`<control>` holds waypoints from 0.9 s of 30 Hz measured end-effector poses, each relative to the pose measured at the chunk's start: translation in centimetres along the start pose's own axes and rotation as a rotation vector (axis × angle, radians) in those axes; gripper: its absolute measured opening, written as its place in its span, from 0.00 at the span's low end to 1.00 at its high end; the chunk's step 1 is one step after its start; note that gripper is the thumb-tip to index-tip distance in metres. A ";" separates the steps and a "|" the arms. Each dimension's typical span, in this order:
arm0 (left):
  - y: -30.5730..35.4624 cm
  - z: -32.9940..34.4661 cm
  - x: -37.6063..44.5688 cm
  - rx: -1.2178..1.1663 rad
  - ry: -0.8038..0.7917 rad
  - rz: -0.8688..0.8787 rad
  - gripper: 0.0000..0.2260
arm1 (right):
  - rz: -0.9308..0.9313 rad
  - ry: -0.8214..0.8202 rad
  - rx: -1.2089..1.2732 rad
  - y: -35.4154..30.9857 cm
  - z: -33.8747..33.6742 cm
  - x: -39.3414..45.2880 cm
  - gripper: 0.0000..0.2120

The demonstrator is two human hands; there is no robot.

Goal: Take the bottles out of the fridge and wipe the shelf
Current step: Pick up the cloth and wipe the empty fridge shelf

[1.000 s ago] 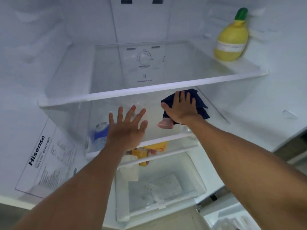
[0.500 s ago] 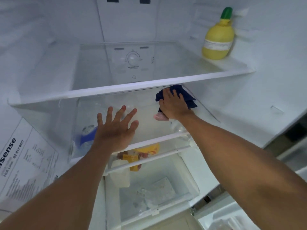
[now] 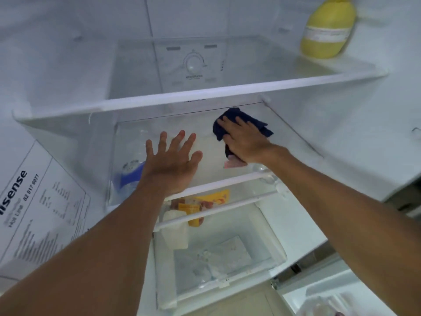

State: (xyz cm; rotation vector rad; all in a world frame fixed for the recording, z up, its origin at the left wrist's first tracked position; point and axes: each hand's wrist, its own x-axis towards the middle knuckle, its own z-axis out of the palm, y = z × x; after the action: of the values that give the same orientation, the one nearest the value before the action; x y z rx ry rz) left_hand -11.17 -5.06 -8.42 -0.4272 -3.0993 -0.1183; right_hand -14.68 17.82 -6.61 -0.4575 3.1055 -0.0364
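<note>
I look into an open fridge. My right hand (image 3: 245, 142) presses flat on a dark blue cloth (image 3: 246, 120) on the middle glass shelf (image 3: 207, 176), toward its back right. My left hand (image 3: 172, 161) rests palm down with spread fingers on the same shelf, left of the cloth, holding nothing. A yellow lemon-shaped bottle (image 3: 327, 33) stands at the right end of the upper glass shelf (image 3: 182, 99). Under the middle shelf, a bottle with a blue label (image 3: 128, 176) shows through the glass at the left.
A temperature dial (image 3: 193, 63) sits on the back wall. Yellow packets (image 3: 200, 206) and a white container (image 3: 175, 229) lie below the middle shelf, above a clear drawer (image 3: 218, 258). A printed sticker (image 3: 34, 201) covers the left wall.
My right hand has slid the cloth farther back and right on the shelf. My left hand stays flat on the glass. The camera has moved closer and tilted down.
</note>
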 end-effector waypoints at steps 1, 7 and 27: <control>-0.1 -0.1 0.0 0.007 0.002 -0.004 0.29 | 0.003 0.002 -0.009 0.4 0.4 -2.1 0.25; -0.3 -0.1 0.1 0.027 0.001 0.028 0.30 | 0.359 0.080 0.082 4.5 -0.3 3.2 0.35; -0.2 0.2 0.7 0.029 -0.032 0.002 0.27 | 0.047 -0.054 -0.051 -2.3 0.3 4.6 0.43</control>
State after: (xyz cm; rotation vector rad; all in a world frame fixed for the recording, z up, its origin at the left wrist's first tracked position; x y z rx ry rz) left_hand -11.92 -5.06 -8.59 -0.4358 -3.1278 -0.0666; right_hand -18.39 14.34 -6.85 -0.3794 3.0684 0.0553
